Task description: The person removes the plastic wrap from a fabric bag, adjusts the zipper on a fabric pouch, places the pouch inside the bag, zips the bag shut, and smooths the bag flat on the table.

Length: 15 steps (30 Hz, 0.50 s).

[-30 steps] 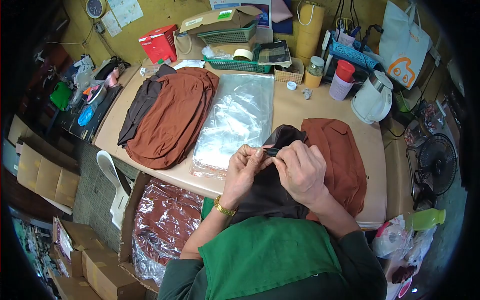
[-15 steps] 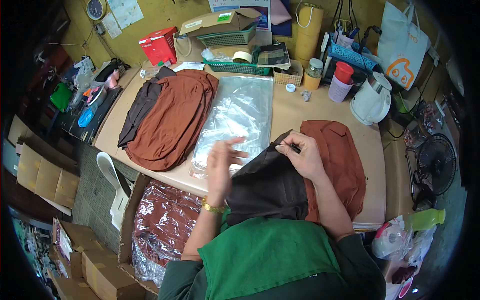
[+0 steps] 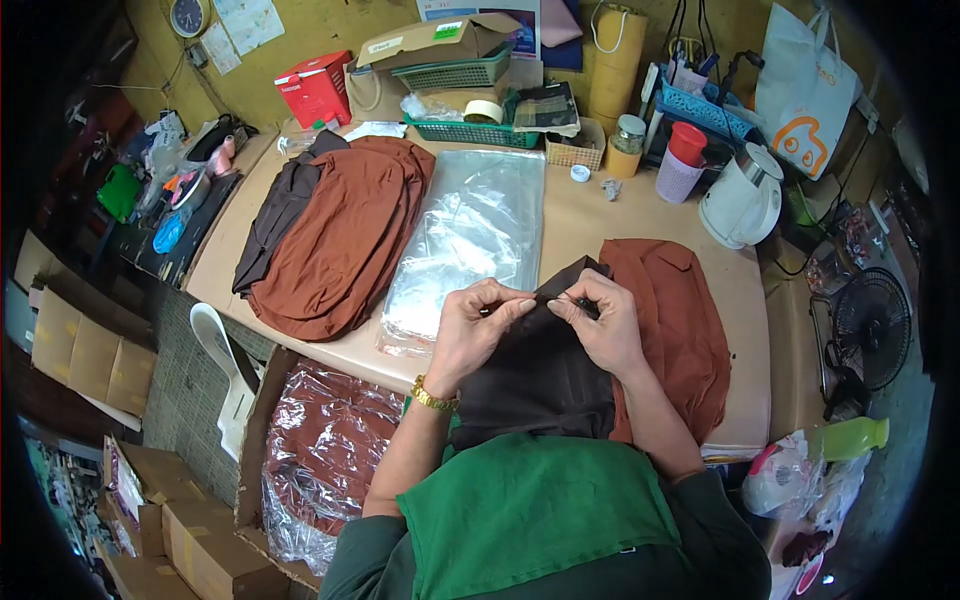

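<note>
A dark brown fabric piece [image 3: 535,375] lies over the table's front edge and against my lap. My left hand [image 3: 478,325], with a gold watch at the wrist, pinches the top edge of this fabric. Close beside it, my right hand [image 3: 605,320] pinches the same edge, thumb and forefinger together. A small black object shows inside my right hand's curled fingers; its kind is hidden. Under and beside my right forearm is a stack of rust-brown fabric pieces [image 3: 675,330]. Clear plastic bags [image 3: 465,230] lie flat beyond my left hand.
More rust-brown fabric [image 3: 340,230] is piled at the table's left. A carton [image 3: 250,470] of plastic-wrapped brown goods stands below. Along the back are green baskets [image 3: 475,132], a glass jar [image 3: 628,145], a purple cup [image 3: 680,178] and a white kettle [image 3: 742,200]. A fan [image 3: 870,325] is at right.
My left hand has come from above the plastic bags, fingers spread, down and right to the dark fabric's edge, where it now pinches. My right hand has stayed nearly in place.
</note>
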{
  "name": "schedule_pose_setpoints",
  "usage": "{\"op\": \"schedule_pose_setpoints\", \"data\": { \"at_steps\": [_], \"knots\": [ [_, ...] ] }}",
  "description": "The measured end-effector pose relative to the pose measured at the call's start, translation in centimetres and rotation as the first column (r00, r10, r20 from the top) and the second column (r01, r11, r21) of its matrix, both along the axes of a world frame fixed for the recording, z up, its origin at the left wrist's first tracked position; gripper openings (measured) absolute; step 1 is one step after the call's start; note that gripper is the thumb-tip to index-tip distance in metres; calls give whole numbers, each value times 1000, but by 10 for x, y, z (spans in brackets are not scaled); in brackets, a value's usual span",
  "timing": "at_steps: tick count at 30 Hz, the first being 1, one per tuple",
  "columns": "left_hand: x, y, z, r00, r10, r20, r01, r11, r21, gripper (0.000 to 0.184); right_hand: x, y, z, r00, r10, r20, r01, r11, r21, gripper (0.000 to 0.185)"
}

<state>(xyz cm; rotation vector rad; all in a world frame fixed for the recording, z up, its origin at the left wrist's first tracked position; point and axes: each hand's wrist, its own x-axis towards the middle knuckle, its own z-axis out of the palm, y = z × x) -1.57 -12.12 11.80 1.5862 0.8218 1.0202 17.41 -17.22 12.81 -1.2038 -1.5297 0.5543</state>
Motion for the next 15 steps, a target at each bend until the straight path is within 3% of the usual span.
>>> {"op": "schedule_pose_setpoints", "data": {
  "at_steps": [5,7,9,11,12,15],
  "knots": [
    [-4,-6,1,999,33,-13,-32,995,92,15,-1,2,-4,998,13,-67,-14,1000,-19,18],
    [-1,-13,9,909,-52,414,220,903,-370,12,-1,2,-6,999,17,-52,-19,999,-35,18],
    [-1,-11,-1,875,-70,479,279,882,-381,12,-4,1,-4,999,20,-35,-22,998,-52,18],
    [0,-10,-5,836,-84,542,337,858,-388,12,-14,-4,4,987,-152,-49,154,987,38,20],
    [1,-11,-4,837,-67,543,318,868,-382,12,-14,-7,6,987,-151,-49,153,987,38,20],
    [3,-11,-2,842,-49,537,290,881,-374,13,-11,-14,15,849,-376,372,200,879,433,27]
  ]
}}
